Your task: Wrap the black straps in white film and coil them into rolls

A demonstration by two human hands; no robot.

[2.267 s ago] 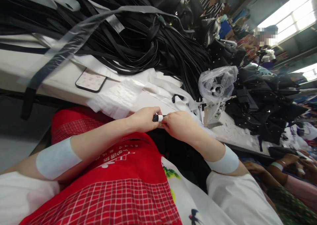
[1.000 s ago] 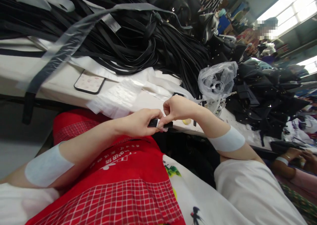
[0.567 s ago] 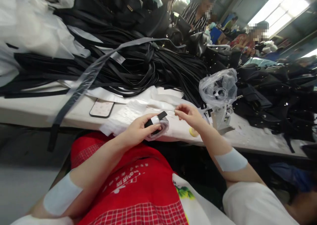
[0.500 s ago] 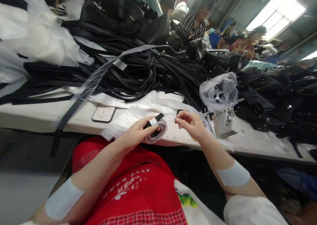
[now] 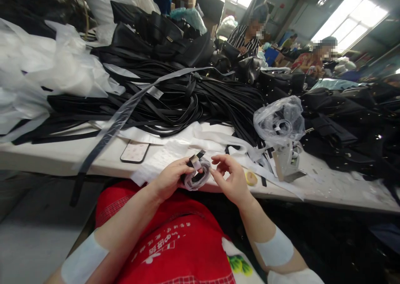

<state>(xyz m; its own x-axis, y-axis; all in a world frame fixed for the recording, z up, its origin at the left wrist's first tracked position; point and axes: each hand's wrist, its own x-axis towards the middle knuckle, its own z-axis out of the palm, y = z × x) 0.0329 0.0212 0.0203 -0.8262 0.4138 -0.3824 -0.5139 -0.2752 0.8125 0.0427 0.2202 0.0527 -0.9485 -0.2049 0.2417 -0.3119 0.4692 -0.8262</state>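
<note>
In front of my apron, my left hand (image 5: 171,175) is closed around a coiled black strap (image 5: 197,176) wrapped in clear plastic. A short dark end of the strap sticks up past my thumb, with a pale piece of tape across it. Just right of the coil is my right hand (image 5: 229,175), its fingers curved and apart. Its thumb tip comes up to the coil's edge; I cannot tell whether they touch. Nothing shows between those fingers. A tape dispenser (image 5: 289,163) stands on the table to the right.
A phone (image 5: 135,152) lies left on the white table (image 5: 103,154). Behind are heaped black straps (image 5: 175,104) and a plastic-wrapped coil (image 5: 279,121). A long plastic-sleeved strap (image 5: 121,113) hangs over the front edge. A yellow roll (image 5: 251,178) lies by my right hand. Co-workers sit farther back.
My right hand has come left and slightly down, to the side of the coil. The left hand still grips the coil, which now shows more of its round face. The view has shifted slightly.
</note>
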